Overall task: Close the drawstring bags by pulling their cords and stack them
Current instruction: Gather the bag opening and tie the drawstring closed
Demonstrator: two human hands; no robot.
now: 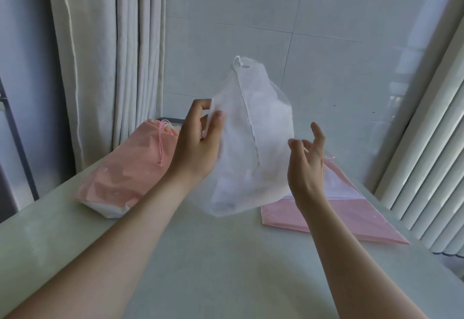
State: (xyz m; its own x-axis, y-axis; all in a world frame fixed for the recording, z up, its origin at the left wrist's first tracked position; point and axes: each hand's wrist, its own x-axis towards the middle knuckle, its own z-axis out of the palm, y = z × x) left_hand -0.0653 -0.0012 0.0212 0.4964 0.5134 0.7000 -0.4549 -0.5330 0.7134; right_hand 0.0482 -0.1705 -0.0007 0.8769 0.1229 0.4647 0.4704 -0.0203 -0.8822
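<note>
Bag under handling: one white, translucent drawstring bag [251, 148], raised at the centre of view over the pale bench [226, 256]. Its neck points up and away and is drawn narrow, and a white cord [247, 108] loops at the top and trails down the front face. Whether the lower corner touches the bench cannot be told.

Left grip [198, 143]: grasping the bag's left edge, which is pinched between thumb and fingers.

Right grip [306, 163]: released, with the fingers loosely spread and nothing held. It stands just beside the bag's right edge; contact cannot be confirmed.

Left side of bench: a pink bag [125, 168], filled, lies with its neck gathered and its pink cord [160, 143] draped over it. A white layer [110, 209] shows beneath its near end.

Right side of bench: flat pink bags [351, 220] lie behind the right forearm, partly covered by a paler translucent sheet.

Surroundings: cream curtain [105, 55] at the left, grey tiled floor [251, 17] beyond the bench, and a white ribbed panel [426, 155] at the right.
</note>
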